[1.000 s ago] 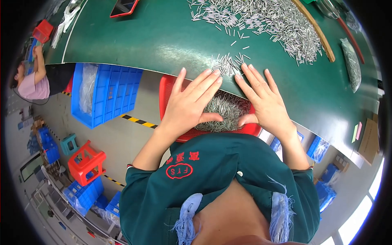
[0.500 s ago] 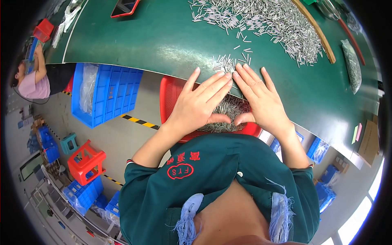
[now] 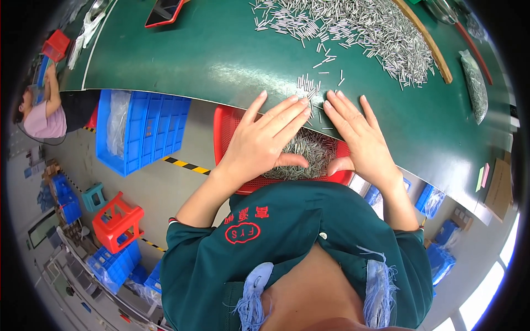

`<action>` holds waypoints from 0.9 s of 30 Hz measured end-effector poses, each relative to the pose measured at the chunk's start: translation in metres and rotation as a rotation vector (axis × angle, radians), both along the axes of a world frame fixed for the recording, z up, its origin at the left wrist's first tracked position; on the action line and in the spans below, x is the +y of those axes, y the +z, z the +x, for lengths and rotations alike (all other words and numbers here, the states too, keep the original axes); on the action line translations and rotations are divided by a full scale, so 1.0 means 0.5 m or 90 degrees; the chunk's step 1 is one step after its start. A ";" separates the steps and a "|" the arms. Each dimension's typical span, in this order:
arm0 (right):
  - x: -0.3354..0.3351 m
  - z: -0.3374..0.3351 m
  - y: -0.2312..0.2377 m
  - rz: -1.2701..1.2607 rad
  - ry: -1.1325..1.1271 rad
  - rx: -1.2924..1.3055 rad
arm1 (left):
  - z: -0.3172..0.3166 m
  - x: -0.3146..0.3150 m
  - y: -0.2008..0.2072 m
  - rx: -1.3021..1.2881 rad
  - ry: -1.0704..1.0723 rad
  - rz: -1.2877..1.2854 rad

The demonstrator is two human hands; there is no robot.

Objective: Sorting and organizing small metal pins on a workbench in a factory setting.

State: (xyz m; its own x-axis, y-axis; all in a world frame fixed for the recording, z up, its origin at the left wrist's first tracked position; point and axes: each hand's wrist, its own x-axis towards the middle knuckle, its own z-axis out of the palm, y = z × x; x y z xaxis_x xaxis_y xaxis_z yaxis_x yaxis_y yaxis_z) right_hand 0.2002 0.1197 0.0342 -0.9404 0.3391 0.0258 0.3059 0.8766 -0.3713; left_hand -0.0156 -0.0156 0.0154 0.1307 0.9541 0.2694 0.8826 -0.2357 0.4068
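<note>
My left hand (image 3: 265,138) lies at the edge of the green tabletop (image 3: 182,60), fingers stretched out and thumb apart. Across a narrow gap, my right hand (image 3: 361,132) rests there too, fingers extended and palm down. A few small metal pins (image 3: 308,85) lie on the table around and between my fingertips. Below the edge, against my body, is a red perforated basket (image 3: 222,132) with many such pins (image 3: 306,154) in it; my hands cover part of it. Farther back on the table spreads a large heap of pins (image 3: 353,27).
A wooden strip (image 3: 425,38) borders the heap on its right. Beyond it lies a filled clear bag (image 3: 475,88). A red-edged phone (image 3: 164,12) is at the back left. Blue crates (image 3: 141,132) and a red stool (image 3: 117,220) stand left, where another person (image 3: 47,110) sits.
My hands have moved slightly apart, the right one shifting rightward. The pins near my fingertips lie differently, with some now showing between the hands at the table edge.
</note>
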 end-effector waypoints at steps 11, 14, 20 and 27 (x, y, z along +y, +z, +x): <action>0.013 -0.017 0.004 0.006 0.047 -0.003 | -0.021 0.055 0.002 0.031 -0.033 0.018; 0.037 -0.035 -0.001 0.042 0.016 0.027 | -0.027 0.069 0.012 0.059 0.007 0.035; 0.017 -0.042 0.000 0.005 0.065 0.025 | -0.023 0.039 0.006 0.074 -0.020 -0.042; 0.004 -0.005 -0.002 -0.208 0.254 0.088 | -0.058 -0.030 0.021 -0.022 -0.098 0.049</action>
State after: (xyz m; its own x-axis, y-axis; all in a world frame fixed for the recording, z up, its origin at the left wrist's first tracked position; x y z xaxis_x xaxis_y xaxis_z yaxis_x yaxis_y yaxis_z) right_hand 0.1977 0.1219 0.0334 -0.9932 -0.0325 0.1114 -0.0982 0.7473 -0.6572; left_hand -0.0446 -0.0304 0.0259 0.2628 0.9001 0.3474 0.8199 -0.3982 0.4113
